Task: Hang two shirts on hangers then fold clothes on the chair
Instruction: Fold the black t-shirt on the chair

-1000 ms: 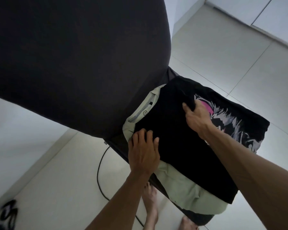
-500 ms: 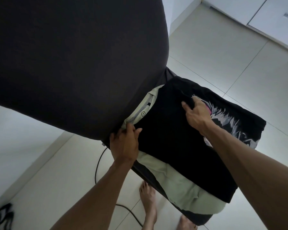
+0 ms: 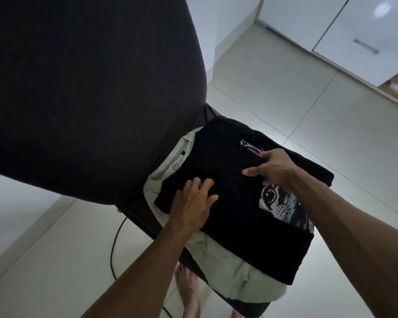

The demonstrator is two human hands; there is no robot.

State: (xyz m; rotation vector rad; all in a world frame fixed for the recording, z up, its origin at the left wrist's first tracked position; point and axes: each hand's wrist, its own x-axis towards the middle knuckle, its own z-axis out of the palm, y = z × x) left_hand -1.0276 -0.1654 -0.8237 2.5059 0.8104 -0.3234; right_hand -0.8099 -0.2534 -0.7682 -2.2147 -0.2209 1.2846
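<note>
On the chair (image 3: 83,88), the black shirt (image 3: 228,180) is pressed by the flat left hand (image 3: 193,200); its fold is gripped by the right hand (image 3: 274,168).

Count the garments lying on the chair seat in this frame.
2. A black printed T-shirt lies folded on top, under both hands. A pale green collared shirt lies beneath it, showing at the near and left edges. More could be hidden underneath.

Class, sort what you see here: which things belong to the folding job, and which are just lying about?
Job: black printed shirt; pale green shirt beneath it; chair; left hand and right hand, both on the black shirt.

Lying about: black cable on the floor; white cabinets.
</note>
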